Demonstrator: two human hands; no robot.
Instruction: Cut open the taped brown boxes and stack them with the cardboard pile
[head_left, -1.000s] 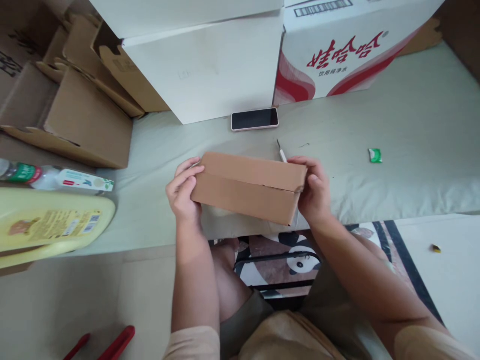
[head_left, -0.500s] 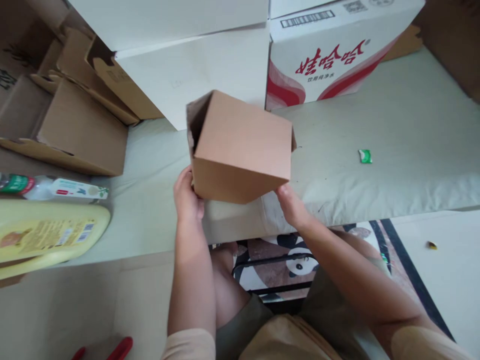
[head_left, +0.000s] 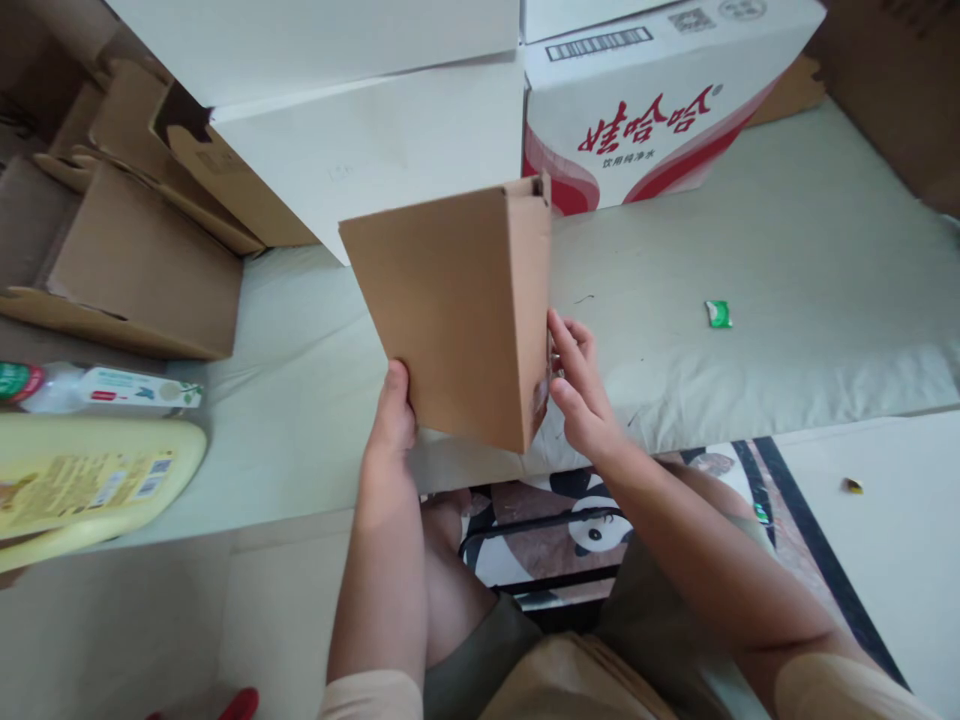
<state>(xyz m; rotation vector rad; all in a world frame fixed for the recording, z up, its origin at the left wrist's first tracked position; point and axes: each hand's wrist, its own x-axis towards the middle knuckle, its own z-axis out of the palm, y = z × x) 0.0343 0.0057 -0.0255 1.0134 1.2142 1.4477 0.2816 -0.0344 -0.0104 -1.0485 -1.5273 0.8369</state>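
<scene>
A brown cardboard box (head_left: 442,310) is held up and tilted above the pale green cloth, with one broad face and a narrow right side toward me. My left hand (head_left: 394,410) grips its lower left edge, thumb on the broad face and fingers hidden behind. At the narrow right side is my right hand (head_left: 581,390), its index finger touching the box and its thumb apart from the other fingers. A small patch of clear tape or label (head_left: 541,388) shows low on that side. The phone and the white-handled knife seen before are hidden.
White cartons (head_left: 367,150) and a red-and-white carton (head_left: 645,130) stand behind. Opened brown boxes (head_left: 150,260) are at left, beside a bottle (head_left: 56,388), a toothpaste box (head_left: 142,388) and a yellow jug (head_left: 97,480). A green packet (head_left: 718,314) lies right on the cloth (head_left: 787,260).
The box has been raised and turned, from its long narrow side to a broad face. My right hand has shifted from its lower corner to its right side. The phone and knife became hidden.
</scene>
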